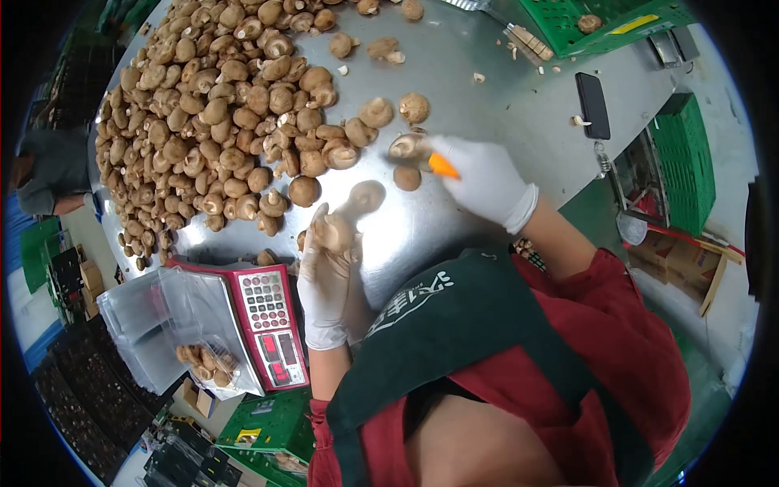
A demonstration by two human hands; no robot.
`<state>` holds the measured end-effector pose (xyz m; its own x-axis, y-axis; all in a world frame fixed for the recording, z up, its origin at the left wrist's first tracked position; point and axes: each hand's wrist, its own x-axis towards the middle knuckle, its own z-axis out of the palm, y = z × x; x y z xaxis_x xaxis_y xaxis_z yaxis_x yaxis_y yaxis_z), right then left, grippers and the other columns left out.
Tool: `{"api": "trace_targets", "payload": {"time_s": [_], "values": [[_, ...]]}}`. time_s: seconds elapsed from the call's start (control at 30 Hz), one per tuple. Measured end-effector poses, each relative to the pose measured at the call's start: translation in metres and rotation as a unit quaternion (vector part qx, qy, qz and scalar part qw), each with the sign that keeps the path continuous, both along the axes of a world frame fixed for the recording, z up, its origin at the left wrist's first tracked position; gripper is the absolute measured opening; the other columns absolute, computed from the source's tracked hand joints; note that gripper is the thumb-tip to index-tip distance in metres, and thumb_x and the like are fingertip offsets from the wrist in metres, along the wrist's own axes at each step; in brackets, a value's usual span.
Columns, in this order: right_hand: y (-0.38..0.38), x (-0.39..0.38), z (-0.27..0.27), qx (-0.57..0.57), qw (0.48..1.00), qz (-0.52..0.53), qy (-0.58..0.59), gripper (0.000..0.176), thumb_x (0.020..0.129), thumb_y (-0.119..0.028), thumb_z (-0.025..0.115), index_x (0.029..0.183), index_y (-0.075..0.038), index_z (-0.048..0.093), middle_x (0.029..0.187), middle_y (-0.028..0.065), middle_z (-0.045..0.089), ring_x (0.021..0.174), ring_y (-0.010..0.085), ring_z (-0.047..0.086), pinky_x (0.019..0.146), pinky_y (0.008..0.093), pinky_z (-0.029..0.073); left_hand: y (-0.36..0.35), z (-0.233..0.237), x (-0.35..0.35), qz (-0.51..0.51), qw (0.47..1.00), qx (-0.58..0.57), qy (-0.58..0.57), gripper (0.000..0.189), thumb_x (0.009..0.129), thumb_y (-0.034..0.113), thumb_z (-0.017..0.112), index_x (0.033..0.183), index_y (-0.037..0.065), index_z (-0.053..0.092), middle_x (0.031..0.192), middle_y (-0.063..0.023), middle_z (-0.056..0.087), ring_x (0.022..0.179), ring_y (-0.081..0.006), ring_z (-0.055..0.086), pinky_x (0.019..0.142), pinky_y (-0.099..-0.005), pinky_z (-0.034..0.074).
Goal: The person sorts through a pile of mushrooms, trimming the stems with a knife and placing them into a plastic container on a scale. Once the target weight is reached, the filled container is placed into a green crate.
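In my gloved left hand (pixel 323 296) is a brown mushroom (pixel 333 233), held between thumb and fingers above the steel table (pixel 454 89). My gloved right hand (pixel 487 180) is closed around a tool with an orange part (pixel 444 165); the rest of the tool is hidden by the glove. At the right fingertips a mushroom (pixel 406 146) shows its pale underside; I cannot tell if it is gripped too. A round brown mushroom (pixel 407 178) lies just below it. A large heap of mushrooms (pixel 203 114) covers the table's left side.
A red scale (pixel 272 325) stands left of my left hand, with clear plastic bags (pixel 146 325) and bagged mushrooms (pixel 207 365) on it. A phone (pixel 593 105), a brush (pixel 529 42) and a green crate (pixel 560 24) are at the right. A person (pixel 53 174) stands beyond the heap.
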<state>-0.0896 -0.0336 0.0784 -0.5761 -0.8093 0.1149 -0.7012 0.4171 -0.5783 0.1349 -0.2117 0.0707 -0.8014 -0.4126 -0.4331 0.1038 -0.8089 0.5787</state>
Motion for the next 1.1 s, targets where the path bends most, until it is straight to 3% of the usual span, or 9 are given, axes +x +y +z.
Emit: {"api": "trace_targets", "payload": {"time_s": [0.07,0.2,0.5,0.6,0.67,0.8,0.87,0.97,1.1], "values": [[-0.006,0.02,0.004,0.039,0.997,0.062,-0.04,0.035,0.083,-0.015,0.066,0.117,-0.015,0.062,0.088,0.0104,0.069,0.077,0.0313,0.068,0.066,0.04,0.054,-0.001,0.003,0.005,-0.04,0.989,-0.133,-0.046,0.062,0.095,0.02,0.061,0.146,-0.001,0.034,0.139,-0.0181,0.049,0.107,-0.0232,0.06,0.083,-0.0308,0.05],[-0.021,0.05,0.015,0.032,0.988,0.126,-0.078,0.034,0.082,-0.016,0.067,0.116,-0.014,0.063,0.079,0.0102,0.068,0.071,0.0286,0.068,0.063,0.0393,0.053,0.013,0.02,0.001,-0.057,0.983,-0.142,-0.103,0.055,0.093,0.011,0.062,0.143,0.0,0.041,0.116,-0.0062,0.057,0.096,-0.014,0.053,0.081,-0.0274,0.045],[-0.024,0.058,0.006,0.045,0.978,0.175,-0.103,0.03,0.083,-0.018,0.066,0.113,-0.012,0.061,0.077,0.0116,0.067,0.068,0.0311,0.067,0.061,0.0422,0.053,0.03,0.035,0.002,-0.136,0.959,-0.211,-0.131,0.052,0.093,0.001,0.057,0.142,0.002,0.041,0.127,-0.007,0.054,0.115,-0.0177,0.053,0.103,-0.0323,0.041],[-0.019,0.043,-0.016,0.148,0.987,0.03,-0.06,0.03,0.084,-0.019,0.065,0.112,-0.012,0.061,0.078,0.0128,0.067,0.07,0.034,0.067,0.062,0.0434,0.053,0.021,0.041,0.008,-0.19,0.958,-0.188,-0.103,0.053,0.089,-0.002,0.054,0.14,0.002,0.042,0.127,-0.0079,0.054,0.114,-0.0177,0.053,0.103,-0.0305,0.041],[-0.011,0.012,-0.013,0.089,0.993,-0.073,-0.038,0.02,0.085,-0.021,0.062,0.103,-0.012,0.059,0.081,0.0144,0.067,0.073,0.0319,0.068,0.064,0.0464,0.053,0.024,0.047,0.011,-0.194,0.961,-0.157,-0.117,0.057,0.08,-0.005,0.05,0.137,0.002,0.045,0.128,-0.0094,0.054,0.11,-0.0157,0.054,0.096,-0.0273,0.043],[-0.012,0.0,-0.01,0.021,0.999,-0.039,-0.026,0.021,0.084,-0.021,0.065,0.103,-0.012,0.06,0.088,0.0133,0.066,0.074,0.0321,0.068,0.063,0.0445,0.053,0.022,0.017,0.032,-0.101,0.99,-0.058,-0.079,0.063,0.072,0.014,0.058,0.133,0.002,0.046,0.124,-0.0164,0.056,0.11,-0.024,0.057,0.092,-0.0328,0.048],[-0.031,0.022,-0.011,-0.042,0.999,0.019,-0.014,0.023,0.083,-0.021,0.067,0.102,-0.012,0.059,0.093,0.0125,0.065,0.075,0.0317,0.068,0.064,0.0441,0.053,0.018,0.014,0.03,-0.072,0.994,-0.052,-0.07,0.061,0.074,0.018,0.06,0.131,0.003,0.047,0.12,-0.0166,0.057,0.115,-0.0264,0.058,0.092,-0.0359,0.049],[-0.062,0.051,-0.024,0.023,0.994,0.093,-0.049,0.026,0.082,-0.022,0.068,0.105,-0.012,0.06,0.099,0.0103,0.064,0.076,0.0316,0.067,0.065,0.0428,0.054,0.012,0.008,0.034,-0.044,0.991,-0.088,-0.09,0.049,0.081,0.02,0.061,0.126,0.003,0.05,0.119,-0.015,0.058,0.116,-0.0268,0.058,0.092,-0.0367,0.049],[-0.079,0.041,-0.047,-0.05,0.993,0.081,-0.065,0.023,0.084,-0.021,0.07,0.101,-0.008,0.063,0.079,0.0073,0.062,0.07,0.0277,0.066,0.062,0.036,0.052,0.011,0.008,0.039,-0.005,0.984,-0.14,-0.114,0.019,0.096,0.015,0.054,0.109,0.002,0.06,0.111,-0.0109,0.062,0.103,-0.021,0.061,0.087,-0.032,0.049]]}}
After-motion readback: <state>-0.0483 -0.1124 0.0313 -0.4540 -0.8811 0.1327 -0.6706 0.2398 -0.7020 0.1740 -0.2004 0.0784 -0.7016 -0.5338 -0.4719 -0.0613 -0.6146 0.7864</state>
